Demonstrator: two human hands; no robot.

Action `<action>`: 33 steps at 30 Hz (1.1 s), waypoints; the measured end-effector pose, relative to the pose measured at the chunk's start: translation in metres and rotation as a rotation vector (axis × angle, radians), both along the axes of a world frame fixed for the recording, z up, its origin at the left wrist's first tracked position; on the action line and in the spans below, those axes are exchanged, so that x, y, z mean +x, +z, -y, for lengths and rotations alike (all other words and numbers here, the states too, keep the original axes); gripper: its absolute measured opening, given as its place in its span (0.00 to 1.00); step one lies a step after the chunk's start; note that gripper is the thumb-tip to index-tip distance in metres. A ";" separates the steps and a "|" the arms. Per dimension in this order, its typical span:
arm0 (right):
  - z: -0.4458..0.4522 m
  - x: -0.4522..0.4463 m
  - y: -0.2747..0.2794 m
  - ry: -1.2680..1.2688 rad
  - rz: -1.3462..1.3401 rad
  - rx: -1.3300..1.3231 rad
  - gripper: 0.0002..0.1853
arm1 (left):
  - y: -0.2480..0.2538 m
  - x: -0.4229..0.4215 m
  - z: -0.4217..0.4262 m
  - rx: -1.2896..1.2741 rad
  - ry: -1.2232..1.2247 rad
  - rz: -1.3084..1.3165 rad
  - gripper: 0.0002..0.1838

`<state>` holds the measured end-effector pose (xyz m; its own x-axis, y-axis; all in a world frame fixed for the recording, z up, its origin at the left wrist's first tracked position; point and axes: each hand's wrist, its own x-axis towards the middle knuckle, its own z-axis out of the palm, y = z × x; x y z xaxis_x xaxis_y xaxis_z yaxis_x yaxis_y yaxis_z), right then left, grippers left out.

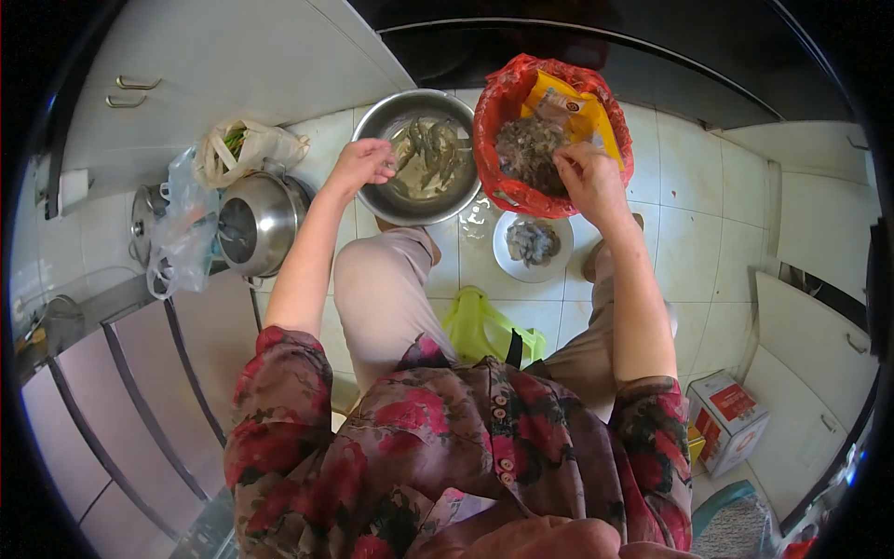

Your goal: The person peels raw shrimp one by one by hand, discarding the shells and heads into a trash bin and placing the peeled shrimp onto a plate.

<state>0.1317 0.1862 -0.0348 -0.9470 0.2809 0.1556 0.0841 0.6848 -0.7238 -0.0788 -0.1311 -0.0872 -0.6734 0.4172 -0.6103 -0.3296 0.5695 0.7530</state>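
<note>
A steel basin stands on the floor with several whole shrimp in shallow water. My left hand is over its left rim, fingers curled together; whatever they pinch, if anything, is too small to make out. My right hand hangs over the right side of a bin lined with a red plastic bag. Its fingers are bent and drawn together, and their tips hide whatever is between them. Shrimp shells and heads lie in the bag beside a yellow packet. Peeled shrimp rest on a white plate below the bin.
A green plastic stool is between my legs. At left are a steel pot, a clear plastic bag and a pale bag with greens. A printed carton stands by the right cabinets. Water wets the tiles near the basin.
</note>
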 end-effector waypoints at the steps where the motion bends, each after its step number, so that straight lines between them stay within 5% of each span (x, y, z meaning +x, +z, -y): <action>1: 0.001 -0.002 -0.001 0.014 0.008 0.002 0.07 | -0.009 0.001 0.008 -0.016 0.054 0.044 0.21; 8: 0.013 -0.010 0.000 0.047 0.081 -0.020 0.06 | -0.065 0.002 0.047 -0.118 0.209 0.131 0.18; 13: 0.016 -0.010 0.000 0.050 0.146 -0.038 0.06 | -0.148 0.008 0.064 -0.177 0.172 0.091 0.18; 16: 0.014 -0.011 0.000 0.057 0.149 -0.033 0.05 | -0.185 0.010 0.067 -0.458 -0.285 -0.475 0.18; 19: 0.016 -0.013 0.008 0.031 0.218 -0.042 0.05 | -0.186 0.008 0.054 -0.501 -0.445 -0.610 0.18; 25: 0.020 -0.013 0.010 0.010 0.279 -0.076 0.05 | -0.219 -0.007 0.039 -0.614 -0.746 -0.471 0.22; 33: 0.021 -0.024 0.000 0.003 0.348 -0.102 0.05 | -0.255 -0.018 0.036 -0.776 -1.043 -0.372 0.15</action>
<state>0.1075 0.1652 -0.0346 -0.9392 0.2755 -0.2051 0.3358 0.6110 -0.7169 -0.0965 -0.1670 -0.3426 -0.4329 0.4651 -0.7722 0.6652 0.7430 0.0746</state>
